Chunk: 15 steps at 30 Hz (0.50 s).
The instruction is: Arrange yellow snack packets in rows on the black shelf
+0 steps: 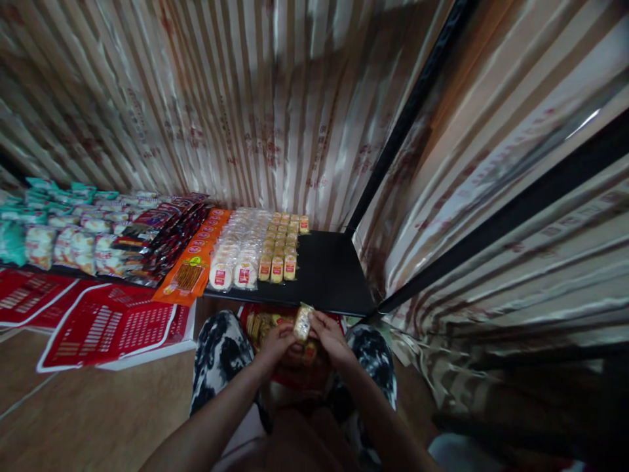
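Observation:
A small wrapped snack pack (303, 322), pale golden in clear film, is held up between my hands in front of the shelf edge. My right hand (330, 332) pinches its right side. At its lower left, the fingers of my left hand (278, 342) are closed on the packet's edge. Below, between my knees, sits a red bag (289, 379) with several similar golden packs in it, partly hidden by my hands and forearms. On the black shelf (334, 269) ahead, rows of golden snack packs (277, 267) stand closely side by side.
Left of the golden packs lie round white wrapped crackers (233, 275), an orange snack bag (189, 269), dark red packets (170, 226) and white-and-teal bags (63, 229). Red printed sheets (118, 324) hang at the lower left. Black metal posts (388, 157) frame the right side before striped curtains (295, 98).

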Each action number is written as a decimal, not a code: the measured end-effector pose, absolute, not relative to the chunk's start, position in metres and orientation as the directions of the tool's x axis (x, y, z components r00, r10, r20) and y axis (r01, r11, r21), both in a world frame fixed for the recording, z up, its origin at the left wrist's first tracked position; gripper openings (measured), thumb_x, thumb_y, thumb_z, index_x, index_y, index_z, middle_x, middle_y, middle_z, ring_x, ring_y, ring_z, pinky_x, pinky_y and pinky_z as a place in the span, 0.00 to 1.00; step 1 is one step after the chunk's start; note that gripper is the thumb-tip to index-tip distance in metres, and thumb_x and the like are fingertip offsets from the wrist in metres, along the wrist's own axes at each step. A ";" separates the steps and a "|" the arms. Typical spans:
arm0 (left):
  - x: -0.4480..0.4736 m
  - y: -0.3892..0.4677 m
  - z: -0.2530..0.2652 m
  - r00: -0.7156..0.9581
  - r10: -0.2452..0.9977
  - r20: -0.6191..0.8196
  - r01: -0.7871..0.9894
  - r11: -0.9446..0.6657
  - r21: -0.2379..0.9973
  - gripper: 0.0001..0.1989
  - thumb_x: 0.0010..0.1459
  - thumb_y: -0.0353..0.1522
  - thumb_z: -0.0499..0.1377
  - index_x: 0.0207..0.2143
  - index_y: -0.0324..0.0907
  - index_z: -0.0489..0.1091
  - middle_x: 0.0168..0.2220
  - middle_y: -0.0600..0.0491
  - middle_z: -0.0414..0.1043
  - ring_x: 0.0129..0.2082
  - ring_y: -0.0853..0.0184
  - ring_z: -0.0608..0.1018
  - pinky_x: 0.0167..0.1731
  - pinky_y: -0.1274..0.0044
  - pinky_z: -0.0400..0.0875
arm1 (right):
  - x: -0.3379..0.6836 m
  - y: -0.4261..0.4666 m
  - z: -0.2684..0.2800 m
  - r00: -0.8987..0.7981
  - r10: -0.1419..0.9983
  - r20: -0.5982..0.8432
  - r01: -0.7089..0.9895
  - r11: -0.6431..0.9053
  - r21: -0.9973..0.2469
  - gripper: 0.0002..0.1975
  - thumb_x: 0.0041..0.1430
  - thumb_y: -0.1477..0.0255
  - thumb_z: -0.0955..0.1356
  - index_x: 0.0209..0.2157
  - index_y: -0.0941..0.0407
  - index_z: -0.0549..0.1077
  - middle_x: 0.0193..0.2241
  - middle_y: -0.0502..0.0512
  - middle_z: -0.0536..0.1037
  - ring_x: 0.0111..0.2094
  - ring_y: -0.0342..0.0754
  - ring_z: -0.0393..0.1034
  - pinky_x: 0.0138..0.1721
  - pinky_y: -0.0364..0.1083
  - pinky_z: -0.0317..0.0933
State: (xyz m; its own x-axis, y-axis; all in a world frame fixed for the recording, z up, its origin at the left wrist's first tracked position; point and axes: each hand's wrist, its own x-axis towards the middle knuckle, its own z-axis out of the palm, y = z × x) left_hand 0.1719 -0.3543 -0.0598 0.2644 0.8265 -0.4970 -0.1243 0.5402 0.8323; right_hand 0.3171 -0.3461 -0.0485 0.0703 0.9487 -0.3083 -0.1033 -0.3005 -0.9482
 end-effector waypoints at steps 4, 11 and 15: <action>0.173 -0.352 -0.045 0.238 0.817 -0.525 -0.237 0.573 0.784 0.15 0.49 0.35 0.61 0.38 0.37 0.68 0.29 0.52 0.74 0.21 0.75 0.75 0.18 0.85 0.62 | 0.320 -0.347 -0.043 0.104 0.937 -0.332 -0.177 -0.311 -0.934 0.22 0.40 0.55 0.72 0.33 0.56 0.72 0.30 0.53 0.77 0.30 0.45 0.71 0.31 0.43 0.64; 0.176 -0.345 -0.024 0.206 0.849 -0.486 -0.270 0.527 0.806 0.13 0.48 0.33 0.62 0.37 0.36 0.68 0.31 0.51 0.74 0.21 0.76 0.75 0.19 0.86 0.61 | 0.326 -0.345 -0.039 0.215 0.913 -0.347 -0.275 -0.285 -0.918 0.23 0.39 0.59 0.73 0.37 0.56 0.71 0.26 0.49 0.76 0.24 0.40 0.69 0.26 0.39 0.63; 0.177 -0.341 -0.021 0.211 0.841 -0.498 -0.283 0.541 0.792 0.11 0.48 0.30 0.60 0.35 0.36 0.69 0.30 0.51 0.75 0.20 0.77 0.74 0.19 0.86 0.62 | 0.326 -0.344 -0.038 0.229 0.897 -0.379 -0.317 -0.299 -0.900 0.24 0.38 0.61 0.73 0.39 0.56 0.71 0.24 0.48 0.76 0.24 0.40 0.69 0.26 0.38 0.63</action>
